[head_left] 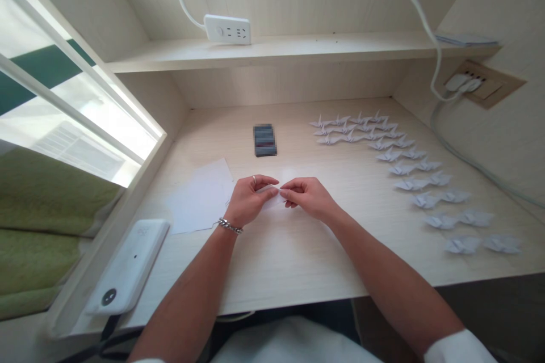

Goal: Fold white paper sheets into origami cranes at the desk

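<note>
Well, the left hand (251, 199) and the right hand (307, 198) are close together above the middle of the desk (281, 264). Both are half closed, with bent fingers, and between their fingertips they pinch one small piece of white paper (273, 197). The fingers hide part of this thin piece, so its exact shape is hard to make out.

A metal ring (254, 180) sits on one finger of the left hand, and a chain bracelet (230, 226) goes around the left wrist. Just left of the hands lie thin, flat sheets of white paper (200, 197) on the pale wood-grain desk. Farther away stands a small dark block (264, 140), but it is blurred and I cannot tell what it is.

On the right, many folded paper cranes (426, 193) with sharp, pointed shapes make neat rows, from the far edge toward the near right. Near the left edge lies a white rounded plastic device (128, 266), cut by no frame edge. A wide band of desk stays between the hands and the near edge. Above, a shelf (272, 51) carries a white power strip (227, 29), and a wall socket (481, 85) with plugs sits on the right wall.
</note>
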`<state>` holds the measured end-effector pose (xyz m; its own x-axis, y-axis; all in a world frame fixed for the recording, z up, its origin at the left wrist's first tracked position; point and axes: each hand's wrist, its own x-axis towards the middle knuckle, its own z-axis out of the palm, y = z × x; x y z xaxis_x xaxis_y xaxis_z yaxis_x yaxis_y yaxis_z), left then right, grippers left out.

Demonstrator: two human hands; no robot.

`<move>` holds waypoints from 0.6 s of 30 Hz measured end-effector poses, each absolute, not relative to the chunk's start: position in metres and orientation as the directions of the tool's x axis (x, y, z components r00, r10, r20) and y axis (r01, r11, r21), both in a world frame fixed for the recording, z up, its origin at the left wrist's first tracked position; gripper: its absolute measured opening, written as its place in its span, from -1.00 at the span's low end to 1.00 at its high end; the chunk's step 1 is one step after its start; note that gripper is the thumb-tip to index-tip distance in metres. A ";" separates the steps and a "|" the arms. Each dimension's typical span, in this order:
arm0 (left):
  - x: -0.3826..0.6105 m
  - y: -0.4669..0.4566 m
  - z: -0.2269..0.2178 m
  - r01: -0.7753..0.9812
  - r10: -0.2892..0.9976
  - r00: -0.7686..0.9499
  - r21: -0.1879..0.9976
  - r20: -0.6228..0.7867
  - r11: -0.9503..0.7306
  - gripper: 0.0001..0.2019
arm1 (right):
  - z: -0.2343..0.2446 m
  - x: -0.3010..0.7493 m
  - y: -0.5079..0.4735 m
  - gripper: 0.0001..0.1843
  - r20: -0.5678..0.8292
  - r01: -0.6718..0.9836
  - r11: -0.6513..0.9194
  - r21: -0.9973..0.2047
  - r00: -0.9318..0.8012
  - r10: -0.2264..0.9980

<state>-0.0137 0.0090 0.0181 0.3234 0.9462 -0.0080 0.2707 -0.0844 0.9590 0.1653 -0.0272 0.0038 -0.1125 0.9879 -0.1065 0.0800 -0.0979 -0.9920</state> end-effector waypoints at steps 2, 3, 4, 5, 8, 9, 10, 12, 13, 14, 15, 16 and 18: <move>-0.013 0.008 0.018 0.272 0.943 0.332 0.959 -0.018 -0.078 -0.77 | 0.003 0.165 -0.027 -0.69 -0.088 0.119 -0.075 -0.990 -0.109 0.990; -0.013 0.008 0.019 0.270 0.941 0.338 0.960 -0.022 -0.075 -0.77 | 0.003 0.164 -0.027 -0.69 -0.088 0.124 -0.075 -0.989 -0.106 0.990; -0.013 0.008 0.019 0.264 0.938 0.345 0.962 -0.027 -0.070 -0.76 | 0.003 0.164 -0.027 -0.69 -0.093 0.122 -0.080 -0.989 -0.103 0.990; -0.013 0.008 0.018 0.253 0.934 0.356 0.965 -0.032 -0.064 -0.76 | 0.003 0.165 -0.026 -0.69 -0.101 0.114 -0.089 -0.989 -0.103 0.990; -0.015 0.009 0.018 0.207 0.925 0.379 0.977 -0.031 -0.052 -0.74 | 0.003 0.166 -0.025 -0.68 -0.118 0.081 -0.110 -0.991 -0.097 0.988; -0.016 0.009 0.018 0.187 0.924 0.380 0.981 -0.032 -0.043 -0.74 | 0.003 0.167 -0.025 -0.68 -0.122 0.071 -0.115 -0.991 -0.097 0.988; -0.017 0.010 0.019 0.166 0.925 0.379 0.986 -0.036 -0.030 -0.73 | 0.003 0.168 -0.025 -0.68 -0.124 0.063 -0.119 -0.991 -0.094 0.988; -0.018 0.010 0.019 0.123 0.926 0.375 0.992 -0.050 0.004 -0.71 | 0.004 0.168 -0.025 -0.68 -0.130 0.052 -0.126 -0.991 -0.093 0.987; -0.019 0.011 0.020 0.102 0.925 0.375 0.995 -0.053 0.016 -0.70 | 0.004 0.168 -0.025 -0.69 -0.134 0.049 -0.130 -0.990 -0.094 0.986; -0.019 0.011 0.020 0.086 0.925 0.377 0.996 -0.050 0.019 -0.69 | 0.004 0.168 -0.025 -0.69 -0.137 0.047 -0.133 -0.990 -0.093 0.986; -0.019 0.011 0.020 0.075 0.925 0.378 0.997 -0.043 0.016 -0.68 | 0.004 0.168 -0.025 -0.69 -0.140 0.047 -0.136 -0.990 -0.094 0.986; -0.019 0.011 0.019 0.071 0.925 0.379 0.997 -0.035 0.009 -0.68 | 0.003 0.168 -0.025 -0.69 -0.142 0.049 -0.137 -0.989 -0.096 0.985; -0.017 0.011 0.018 0.082 0.929 0.370 0.997 -0.023 -0.008 -0.68 | 0.003 0.168 -0.025 -0.70 -0.140 0.059 -0.135 -0.989 -0.105 0.984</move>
<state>-0.0173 0.0110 0.0181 0.3696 0.9289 -0.0231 0.0821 -0.0079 0.9966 0.1678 -0.0251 0.0026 -0.1053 0.9845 -0.1404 0.0595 -0.1347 -0.9891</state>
